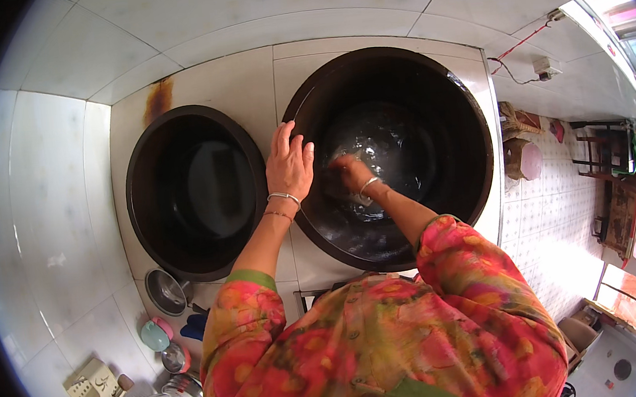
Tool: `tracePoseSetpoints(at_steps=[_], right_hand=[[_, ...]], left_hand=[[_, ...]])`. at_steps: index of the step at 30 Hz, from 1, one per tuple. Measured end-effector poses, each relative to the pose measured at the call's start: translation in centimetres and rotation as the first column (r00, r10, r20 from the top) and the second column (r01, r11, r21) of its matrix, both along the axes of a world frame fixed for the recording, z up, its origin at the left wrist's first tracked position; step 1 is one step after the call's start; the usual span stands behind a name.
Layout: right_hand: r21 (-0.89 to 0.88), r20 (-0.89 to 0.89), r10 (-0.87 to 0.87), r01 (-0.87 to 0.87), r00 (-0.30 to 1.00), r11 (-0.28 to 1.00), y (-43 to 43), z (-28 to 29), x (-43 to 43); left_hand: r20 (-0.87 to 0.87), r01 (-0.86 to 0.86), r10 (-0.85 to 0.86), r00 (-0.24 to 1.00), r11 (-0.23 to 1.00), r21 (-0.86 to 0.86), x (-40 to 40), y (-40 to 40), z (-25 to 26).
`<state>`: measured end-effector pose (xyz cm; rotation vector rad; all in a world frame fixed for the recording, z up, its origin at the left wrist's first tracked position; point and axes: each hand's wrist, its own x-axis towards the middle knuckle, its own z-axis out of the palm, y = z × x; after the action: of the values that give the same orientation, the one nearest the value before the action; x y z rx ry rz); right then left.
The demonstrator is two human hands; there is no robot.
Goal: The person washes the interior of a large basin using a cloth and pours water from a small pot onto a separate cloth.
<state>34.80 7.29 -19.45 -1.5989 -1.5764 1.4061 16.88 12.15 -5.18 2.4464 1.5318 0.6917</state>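
Note:
My left hand (290,164) rests on the left rim of a large round dark vat (474,120), its fingers spread a little and nothing held in them. Inside that vat, my right hand (353,173) is low at the left side, blurred and at the water (385,152). The water around it is rippled and glinting. Blur and splashing hide whether the right fingers hold anything. A smaller dark vat (137,198) stands to the left, with still, reflective liquid (219,185) at its bottom. Both vats are set in a tiled counter (260,77).
Tiled walls (301,25) border the counter at the back and left. At lower left are a metal pan (166,292), a green bowl (154,336), and a utensil holder (94,386) with chopsticks. A wall socket (546,67) with wiring and a pink-topped stool (523,160) lie to the right.

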Motion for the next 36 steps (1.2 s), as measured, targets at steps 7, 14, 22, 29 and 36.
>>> tracePoseSetpoints(at_steps=[7,14,22,29,36], right_hand=[[0.041,0.28,0.059,-0.074,0.958,0.996,-5.4,-3.6,-0.5],[-0.139,0.331,0.453,-0.432,0.827,0.891,-7.5,-1.6,1.4],[0.214,0.102,-0.463,0.435,0.881,0.875,7.1,-4.9,-3.1],[0.236,0.059,-0.651,0.623,0.756,0.745,8.0,-4.8,-2.8],[0.03,0.284,0.16,-0.176,0.945,0.984,-5.2,-0.7,-2.3]], left_hand=[[0.03,-0.004,0.005,1.0,0.999,-0.04,0.5,0.2,0.0],[0.046,0.009,-0.006,0.999,0.997,-0.077,0.5,0.3,0.3],[0.011,0.014,-0.013,1.0,0.997,-0.071,0.1,0.3,0.7],[0.049,0.03,-0.027,0.998,0.997,-0.075,0.6,0.6,0.1],[0.052,-0.005,0.006,0.999,1.0,-0.02,0.4,0.5,-0.4]])
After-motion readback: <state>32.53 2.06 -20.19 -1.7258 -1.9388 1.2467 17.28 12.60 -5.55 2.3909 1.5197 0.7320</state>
